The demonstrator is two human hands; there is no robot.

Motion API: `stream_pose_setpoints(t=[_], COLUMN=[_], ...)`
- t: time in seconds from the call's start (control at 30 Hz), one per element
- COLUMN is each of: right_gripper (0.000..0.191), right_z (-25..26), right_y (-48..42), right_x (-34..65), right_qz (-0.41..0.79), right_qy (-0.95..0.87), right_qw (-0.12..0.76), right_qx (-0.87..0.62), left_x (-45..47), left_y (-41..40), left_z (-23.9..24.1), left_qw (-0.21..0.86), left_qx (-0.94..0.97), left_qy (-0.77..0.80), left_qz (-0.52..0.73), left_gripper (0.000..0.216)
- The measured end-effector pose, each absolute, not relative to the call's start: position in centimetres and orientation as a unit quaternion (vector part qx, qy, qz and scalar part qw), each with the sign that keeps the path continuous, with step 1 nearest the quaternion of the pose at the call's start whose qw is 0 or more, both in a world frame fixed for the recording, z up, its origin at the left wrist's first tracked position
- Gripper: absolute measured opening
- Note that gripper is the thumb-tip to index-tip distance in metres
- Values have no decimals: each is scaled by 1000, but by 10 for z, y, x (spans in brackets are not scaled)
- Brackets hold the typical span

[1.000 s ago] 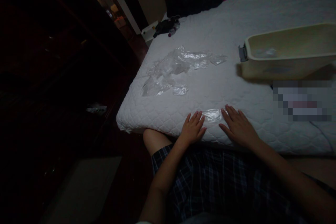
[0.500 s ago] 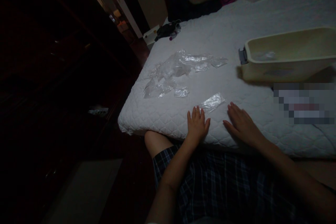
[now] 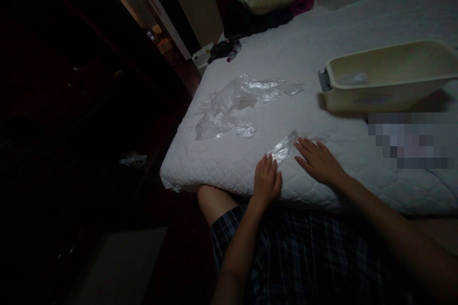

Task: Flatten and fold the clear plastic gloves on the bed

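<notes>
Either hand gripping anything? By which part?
Nothing gripped. Left hand and right hand lie flat, open, on the mattress; their fingertips touch the two ends of the small plastic bag.

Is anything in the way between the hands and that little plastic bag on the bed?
Nothing visible. The bag lies flat on the bed between the left hand and right hand, with both right at its ends. The plastic pile and the tub sit farther away.
</notes>
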State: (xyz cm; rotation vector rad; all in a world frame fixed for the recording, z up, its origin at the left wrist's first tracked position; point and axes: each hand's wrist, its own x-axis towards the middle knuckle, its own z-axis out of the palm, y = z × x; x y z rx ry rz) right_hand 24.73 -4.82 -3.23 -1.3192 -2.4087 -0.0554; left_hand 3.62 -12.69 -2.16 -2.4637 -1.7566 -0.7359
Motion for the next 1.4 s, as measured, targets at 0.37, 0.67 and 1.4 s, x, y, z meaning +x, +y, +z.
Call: stream_pose_setpoints(t=[0.37, 0.67, 1.4], right_gripper=[49, 51, 40], right_z=[-30, -25, -24], right_y=[-46, -48, -50], right_x=[251, 249, 246], right_qz=[5, 7, 26], right_qy=[-858, -851, -881], right_qw=[223, 250, 295], right_qx=[-463, -462, -368], left_x=[10, 22, 17], left_y=[-67, -66, -73], left_z=[4, -17, -11], left_qw=[34, 7, -17], left_qx=[-854, -876, -861], left_qy=[-477, -445, -451], left_qz=[-203, -185, -234], left_gripper=[30, 31, 45])
